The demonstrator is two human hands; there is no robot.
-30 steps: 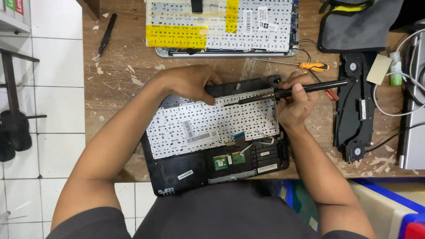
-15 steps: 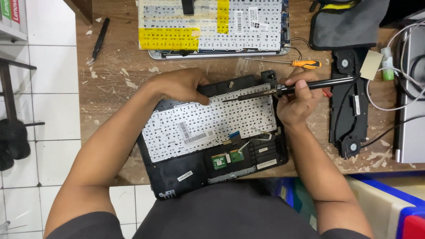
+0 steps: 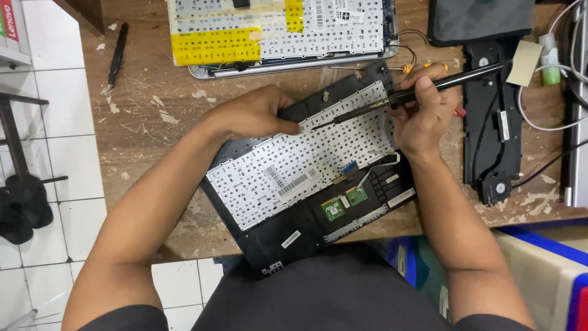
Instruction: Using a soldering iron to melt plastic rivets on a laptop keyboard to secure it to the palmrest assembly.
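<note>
A black laptop top cover (image 3: 288,236) lies face down on the wooden bench, its white keyboard back (image 3: 294,168) showing, with two small green boards (image 3: 345,203) near the touchpad area. My left hand (image 3: 257,113) presses on the cover's upper edge, fingertips on the keyboard back. My right hand (image 3: 422,113) grips a black soldering iron (image 3: 429,86). The iron's tip rests on the keyboard's top edge just beside my left fingertips.
Another laptop base (image 3: 275,34) with yellow tape lies at the back. A black speaker assembly (image 3: 490,122) and cables sit at the right, a grey pouch (image 3: 478,18) above it. Black tweezers (image 3: 115,55) lie at the back left. Tiled floor is at the left.
The laptop cover has turned counter-clockwise and sits more tilted. Both hands moved with it, and the iron's tip has come closer to my left fingertips.
</note>
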